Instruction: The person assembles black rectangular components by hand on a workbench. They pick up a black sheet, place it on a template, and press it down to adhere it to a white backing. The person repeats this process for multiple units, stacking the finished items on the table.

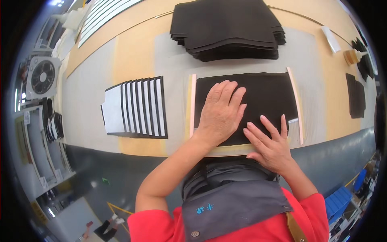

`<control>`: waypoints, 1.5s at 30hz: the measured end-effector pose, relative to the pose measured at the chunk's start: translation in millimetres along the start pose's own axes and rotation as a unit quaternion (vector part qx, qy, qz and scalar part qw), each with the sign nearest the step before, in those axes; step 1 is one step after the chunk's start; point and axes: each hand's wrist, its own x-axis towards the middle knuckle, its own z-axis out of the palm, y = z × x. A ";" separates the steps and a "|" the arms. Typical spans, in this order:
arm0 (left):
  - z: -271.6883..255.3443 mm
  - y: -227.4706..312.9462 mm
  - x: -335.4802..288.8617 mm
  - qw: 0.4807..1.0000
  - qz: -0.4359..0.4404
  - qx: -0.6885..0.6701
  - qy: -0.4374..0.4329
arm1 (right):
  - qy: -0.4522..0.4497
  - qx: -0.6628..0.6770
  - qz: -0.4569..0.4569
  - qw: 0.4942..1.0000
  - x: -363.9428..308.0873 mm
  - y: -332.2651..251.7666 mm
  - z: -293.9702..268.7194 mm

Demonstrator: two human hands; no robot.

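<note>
A black flat sheet [266, 90], perhaps fabric or leather, lies in front of me between two narrow pale pink strips, the left strip [192, 101] and the right strip [296, 109]. My left hand [221, 113] rests flat on the sheet's left half, fingers stretched out and close together. Lower on the right, my right hand [271, 143] lies with fingers spread over the sheet's near edge. Neither hand grips anything. A small white patch [293, 120] shows by the sheet's right edge. Parts of the sheet are hidden under my hands.
Beyond the sheet sits a thick stack of black pieces [227, 24]. Overlapping black-edged pieces with white faces [133, 107] fan out to the left. At the right are an amber bottle [352, 57], a white slip [331, 39] and dark pieces [356, 96]. A fan [42, 75] stands far left.
</note>
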 end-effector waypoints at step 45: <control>4.0 -9.3 15.3 0.997 0.073 0.020 0.022 | -0.007 0.069 -0.087 0.994 -0.7 24.6 -5.1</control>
